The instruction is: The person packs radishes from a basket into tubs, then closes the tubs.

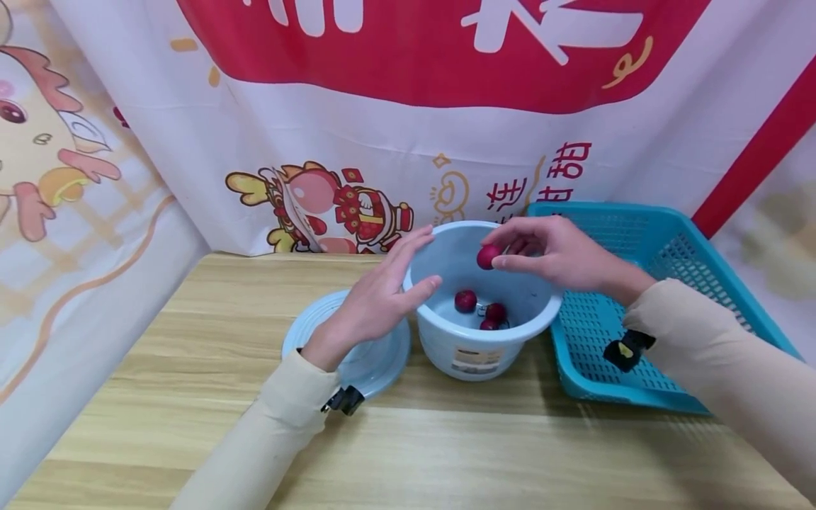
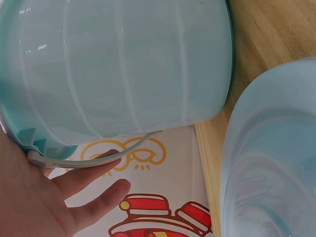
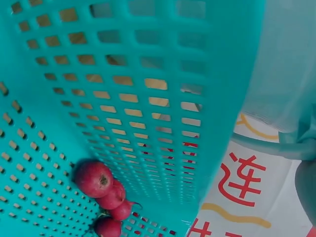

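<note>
My right hand [image 1: 554, 255] pinches a small red radish [image 1: 488, 256] between thumb and fingers, over the mouth of a light blue bucket [image 1: 440, 343]. Inside the bucket lie three more radishes [image 1: 465, 301]. At the bucket's left rim is my left hand [image 1: 382, 294], its fingers spread and holding nothing. The left wrist view shows that hand's fingers [image 2: 94, 207] beside the bucket's handle [image 2: 98, 160], which hangs down the side. Several radishes [image 3: 94, 178] sit together in a teal perforated basket [image 3: 217, 98], as the right wrist view shows.
A round light blue lid [image 1: 392, 361] lies on the wooden table [image 1: 210, 340], left of the bucket and partly under my left forearm. The basket stands right of the bucket, below my right forearm. Behind everything hangs a printed cloth [image 1: 376, 142].
</note>
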Motion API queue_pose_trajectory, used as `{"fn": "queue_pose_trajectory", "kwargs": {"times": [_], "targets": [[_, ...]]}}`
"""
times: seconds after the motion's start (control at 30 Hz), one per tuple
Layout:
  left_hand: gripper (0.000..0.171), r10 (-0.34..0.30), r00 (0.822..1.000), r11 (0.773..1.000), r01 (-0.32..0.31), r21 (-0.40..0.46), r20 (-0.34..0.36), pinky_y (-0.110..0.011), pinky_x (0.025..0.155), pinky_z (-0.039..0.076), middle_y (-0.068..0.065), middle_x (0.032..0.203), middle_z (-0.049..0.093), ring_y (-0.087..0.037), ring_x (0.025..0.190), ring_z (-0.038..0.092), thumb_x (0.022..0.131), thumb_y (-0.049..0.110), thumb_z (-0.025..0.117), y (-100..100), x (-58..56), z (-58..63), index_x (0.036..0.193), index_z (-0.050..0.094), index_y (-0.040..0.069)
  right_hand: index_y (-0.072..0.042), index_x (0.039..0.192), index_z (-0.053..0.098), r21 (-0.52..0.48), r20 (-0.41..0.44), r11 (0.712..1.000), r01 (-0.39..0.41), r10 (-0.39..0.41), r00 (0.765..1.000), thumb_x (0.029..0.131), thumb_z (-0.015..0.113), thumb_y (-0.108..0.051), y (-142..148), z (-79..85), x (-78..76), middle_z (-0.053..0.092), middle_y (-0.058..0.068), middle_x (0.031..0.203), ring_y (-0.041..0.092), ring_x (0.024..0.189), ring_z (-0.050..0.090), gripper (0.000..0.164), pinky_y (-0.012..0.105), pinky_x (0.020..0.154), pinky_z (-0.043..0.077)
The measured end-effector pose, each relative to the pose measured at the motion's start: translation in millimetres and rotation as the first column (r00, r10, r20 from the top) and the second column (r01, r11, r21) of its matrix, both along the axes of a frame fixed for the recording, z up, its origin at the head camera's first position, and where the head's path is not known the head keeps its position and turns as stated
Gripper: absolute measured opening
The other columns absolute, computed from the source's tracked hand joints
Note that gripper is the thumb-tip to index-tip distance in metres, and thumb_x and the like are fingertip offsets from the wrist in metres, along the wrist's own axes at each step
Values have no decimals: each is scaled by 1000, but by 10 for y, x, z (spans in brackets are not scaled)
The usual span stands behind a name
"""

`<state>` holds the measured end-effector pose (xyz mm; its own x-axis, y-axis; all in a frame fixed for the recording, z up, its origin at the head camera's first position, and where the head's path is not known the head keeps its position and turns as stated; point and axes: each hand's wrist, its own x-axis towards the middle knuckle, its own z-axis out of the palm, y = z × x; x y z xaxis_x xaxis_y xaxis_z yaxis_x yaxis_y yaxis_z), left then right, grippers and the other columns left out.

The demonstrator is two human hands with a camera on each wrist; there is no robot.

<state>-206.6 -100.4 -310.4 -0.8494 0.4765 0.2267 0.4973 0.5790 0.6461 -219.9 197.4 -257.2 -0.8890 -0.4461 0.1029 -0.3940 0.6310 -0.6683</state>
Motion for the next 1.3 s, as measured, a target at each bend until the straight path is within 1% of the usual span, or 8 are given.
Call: {"fn": "queue_pose_trajectory", "kwargs": {"times": [0.13,0.3,0.37,0.53,0.73,0.97,1.13,1.3], "targets": [[75,3,1000,1000,-3,-7,3,-70,118,41,19,178,15,-26,160,35,103,61,47,-4,1,8,169,25,33,-18,129,74,74,-80,997,9,-3,997,92,84,-26,-41,-56,12,77,4,117,21,98,70,39,33,83,60],[75,-3,1000,1000,3,-3,-3,-69,119,40,17,178,16,-25,160,35,103,61,47,13,2,1,169,26,31,-19,124,77,132,-180,991,-22,46,983,91,85,-26,-61,-125,43,79,-2,107,15,93,71,35,32,80,60],[76,-9,1000,1000,9,-1,-4,-68,119,40,17,178,16,-25,160,36,103,60,47,25,-4,-4,169,26,30,-19,123,77,152,-206,988,-34,65,976,91,85,-27,-57,-141,52,79,-3,105,13,91,71,34,32,78,60],[76,-18,1000,1000,18,3,-4,-68,119,41,18,178,16,-26,159,37,103,60,47,58,-18,-15,169,26,29,-17,120,78,182,-247,983,-25,70,966,92,84,-29,-36,-157,58,79,-4,103,12,89,70,32,33,77,60],[75,6,1000,1000,-6,-7,-11,-69,118,41,20,177,15,-28,158,39,103,60,47,36,3,-7,169,26,33,-20,116,79,172,-254,985,-34,78,964,91,85,-30,-51,-155,37,79,-7,99,9,87,70,27,34,77,61],[75,8,1000,1000,-8,-7,-9,-69,119,40,22,177,14,-27,159,36,103,61,47,18,12,11,169,24,34,-16,113,79,158,-267,986,-58,99,959,93,82,-28,-37,-134,45,79,-3,98,11,86,69,24,32,74,60],[75,14,1000,1000,-14,-8,1,-70,119,39,21,177,14,-25,161,34,103,61,47,8,14,10,169,23,35,-15,112,79,140,-266,988,-63,99,959,92,83,-27,-37,-134,40,79,-3,97,11,85,70,24,31,73,60],[75,5,1000,1000,-5,-5,4,-69,120,38,21,177,14,-24,162,32,103,61,47,8,6,-1,169,23,35,-16,114,80,126,-233,989,-73,101,967,92,83,-28,-15,-105,38,80,-1,106,14,90,71,25,31,75,61]]}}
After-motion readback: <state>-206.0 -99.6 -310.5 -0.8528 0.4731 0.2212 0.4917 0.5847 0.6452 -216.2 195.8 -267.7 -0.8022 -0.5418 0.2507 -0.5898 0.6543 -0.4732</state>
